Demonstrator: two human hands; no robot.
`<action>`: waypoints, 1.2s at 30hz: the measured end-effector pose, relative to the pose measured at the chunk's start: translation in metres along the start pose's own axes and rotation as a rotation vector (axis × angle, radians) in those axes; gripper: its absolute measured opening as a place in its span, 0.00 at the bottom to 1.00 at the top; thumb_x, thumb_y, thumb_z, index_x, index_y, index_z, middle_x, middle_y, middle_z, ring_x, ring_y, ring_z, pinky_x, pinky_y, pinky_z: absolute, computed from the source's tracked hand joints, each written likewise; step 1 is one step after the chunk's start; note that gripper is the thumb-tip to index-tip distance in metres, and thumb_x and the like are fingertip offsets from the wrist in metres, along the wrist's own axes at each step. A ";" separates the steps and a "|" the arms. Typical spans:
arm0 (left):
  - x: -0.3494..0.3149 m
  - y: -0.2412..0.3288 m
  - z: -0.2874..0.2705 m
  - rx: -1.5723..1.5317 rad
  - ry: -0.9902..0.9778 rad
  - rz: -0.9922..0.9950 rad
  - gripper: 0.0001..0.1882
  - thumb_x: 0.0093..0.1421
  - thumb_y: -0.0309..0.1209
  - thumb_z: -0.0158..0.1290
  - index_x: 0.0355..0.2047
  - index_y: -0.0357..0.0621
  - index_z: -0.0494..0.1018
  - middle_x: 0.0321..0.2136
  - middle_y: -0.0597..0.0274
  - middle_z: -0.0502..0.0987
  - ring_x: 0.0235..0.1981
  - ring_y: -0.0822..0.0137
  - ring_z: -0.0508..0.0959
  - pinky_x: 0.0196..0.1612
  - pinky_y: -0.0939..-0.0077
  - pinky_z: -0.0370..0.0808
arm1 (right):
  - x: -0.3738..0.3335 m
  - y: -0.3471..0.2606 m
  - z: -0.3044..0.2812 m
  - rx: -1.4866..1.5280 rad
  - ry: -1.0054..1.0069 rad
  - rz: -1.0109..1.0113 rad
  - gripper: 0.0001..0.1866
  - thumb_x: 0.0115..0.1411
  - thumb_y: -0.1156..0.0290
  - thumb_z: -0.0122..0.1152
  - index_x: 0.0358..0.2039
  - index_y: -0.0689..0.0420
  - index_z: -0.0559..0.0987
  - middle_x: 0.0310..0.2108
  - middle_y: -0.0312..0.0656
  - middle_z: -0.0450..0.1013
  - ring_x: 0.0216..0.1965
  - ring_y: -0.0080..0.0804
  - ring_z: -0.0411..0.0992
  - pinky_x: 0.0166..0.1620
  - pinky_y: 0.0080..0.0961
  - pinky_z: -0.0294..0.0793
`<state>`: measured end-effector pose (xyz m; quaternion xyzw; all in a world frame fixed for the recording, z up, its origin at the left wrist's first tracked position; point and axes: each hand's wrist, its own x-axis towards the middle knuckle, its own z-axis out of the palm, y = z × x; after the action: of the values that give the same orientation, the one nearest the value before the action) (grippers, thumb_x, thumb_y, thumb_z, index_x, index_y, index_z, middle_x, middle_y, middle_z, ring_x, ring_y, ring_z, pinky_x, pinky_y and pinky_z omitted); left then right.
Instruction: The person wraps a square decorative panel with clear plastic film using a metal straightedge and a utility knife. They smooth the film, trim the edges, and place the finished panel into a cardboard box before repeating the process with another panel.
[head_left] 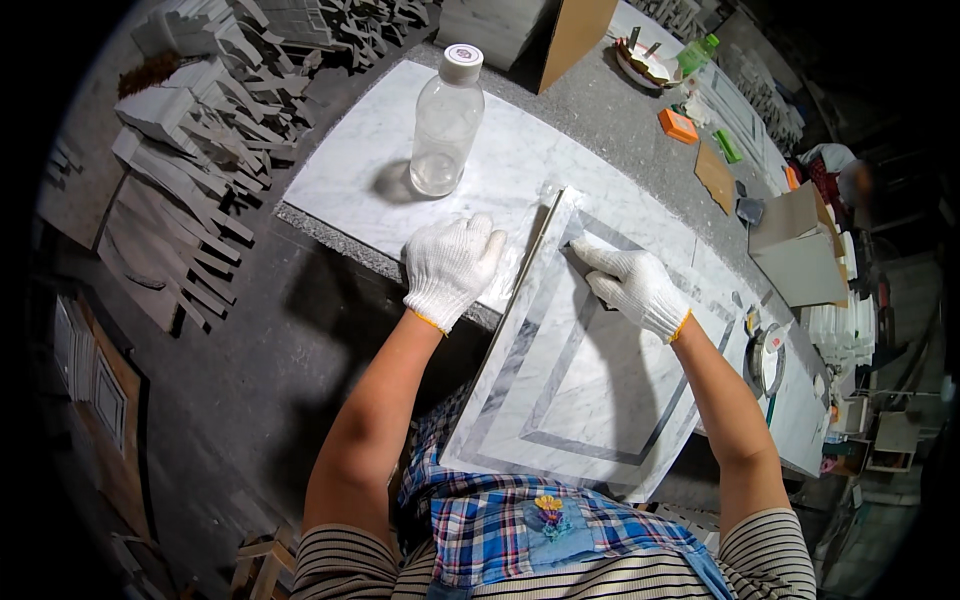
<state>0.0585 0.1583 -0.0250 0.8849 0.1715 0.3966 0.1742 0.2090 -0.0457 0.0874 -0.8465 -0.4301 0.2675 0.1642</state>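
Observation:
A marble panel (590,370), white with grey inlaid bands forming nested frames, leans at a slant between my body and the bench. My right hand (635,285), in a white knitted glove, lies over its upper part. The fingers are pressed together near a small dark spot at their tips; what they hold, if anything, is too small to name. My left hand (452,265), gloved alike, is curled closed on the front edge of a white marble slab (350,150), left of the panel; its fingertips are hidden. Just beyond it stands a clear bottle (445,135) with a white cap.
Stacked stone strips (215,140) fill the floor at left. Farther along the bench are an orange box (678,126), a bowl (645,65), a green bottle (697,54), a cardboard box (795,245) and a roll of tape (768,360). Another person (830,165) is at far right.

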 end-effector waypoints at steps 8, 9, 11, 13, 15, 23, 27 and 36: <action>0.000 0.001 -0.003 0.002 -0.012 -0.006 0.12 0.60 0.38 0.59 0.24 0.50 0.71 0.19 0.56 0.74 0.20 0.52 0.76 0.22 0.56 0.69 | -0.006 0.017 0.031 0.039 0.266 -0.163 0.23 0.61 0.70 0.58 0.59 0.49 0.79 0.48 0.50 0.80 0.42 0.47 0.82 0.48 0.34 0.80; -0.001 0.000 -0.003 0.009 -0.023 -0.013 0.12 0.60 0.38 0.59 0.24 0.50 0.71 0.19 0.56 0.74 0.20 0.52 0.76 0.22 0.56 0.69 | -0.007 0.014 0.033 0.040 0.264 -0.127 0.23 0.61 0.70 0.58 0.59 0.49 0.80 0.47 0.50 0.80 0.42 0.47 0.81 0.48 0.34 0.80; -0.001 0.000 -0.002 0.022 -0.044 -0.024 0.12 0.60 0.38 0.59 0.24 0.50 0.71 0.19 0.56 0.74 0.20 0.52 0.76 0.22 0.56 0.69 | -0.009 0.006 0.034 0.042 0.262 -0.053 0.23 0.61 0.69 0.57 0.58 0.49 0.80 0.45 0.51 0.81 0.42 0.48 0.81 0.47 0.35 0.80; 0.001 0.002 -0.004 0.006 -0.024 -0.018 0.12 0.60 0.38 0.59 0.24 0.50 0.72 0.19 0.57 0.74 0.20 0.52 0.76 0.22 0.56 0.70 | -0.010 0.004 0.037 0.025 0.281 -0.062 0.23 0.60 0.69 0.57 0.58 0.49 0.80 0.43 0.51 0.81 0.41 0.49 0.81 0.46 0.35 0.80; 0.001 0.002 -0.004 -0.003 -0.015 -0.015 0.11 0.60 0.38 0.59 0.24 0.50 0.72 0.19 0.57 0.74 0.20 0.53 0.77 0.22 0.57 0.70 | -0.011 0.002 0.035 0.003 0.281 -0.065 0.23 0.60 0.69 0.56 0.58 0.49 0.80 0.42 0.52 0.81 0.40 0.49 0.81 0.46 0.36 0.80; 0.001 0.000 -0.002 0.004 -0.008 -0.006 0.12 0.60 0.38 0.59 0.24 0.50 0.72 0.19 0.57 0.75 0.20 0.53 0.77 0.22 0.58 0.70 | -0.006 0.005 0.028 -0.023 0.194 -0.049 0.24 0.60 0.69 0.57 0.58 0.48 0.80 0.42 0.50 0.81 0.40 0.49 0.81 0.45 0.36 0.80; 0.002 0.001 -0.002 0.005 -0.012 0.001 0.12 0.60 0.38 0.59 0.24 0.50 0.71 0.19 0.57 0.74 0.20 0.53 0.77 0.22 0.57 0.70 | -0.006 0.007 0.025 -0.040 0.194 -0.085 0.23 0.60 0.69 0.58 0.58 0.49 0.80 0.46 0.49 0.81 0.43 0.49 0.80 0.48 0.35 0.81; 0.000 0.001 -0.002 0.007 -0.026 -0.025 0.12 0.60 0.39 0.59 0.24 0.49 0.71 0.19 0.56 0.74 0.21 0.51 0.77 0.22 0.56 0.70 | -0.003 0.001 0.010 -0.051 0.104 -0.091 0.22 0.61 0.72 0.58 0.57 0.49 0.81 0.49 0.49 0.80 0.45 0.49 0.80 0.50 0.34 0.80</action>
<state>0.0570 0.1582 -0.0233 0.8884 0.1815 0.3822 0.1784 0.2018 -0.0481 0.0797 -0.8428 -0.4655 0.2043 0.1768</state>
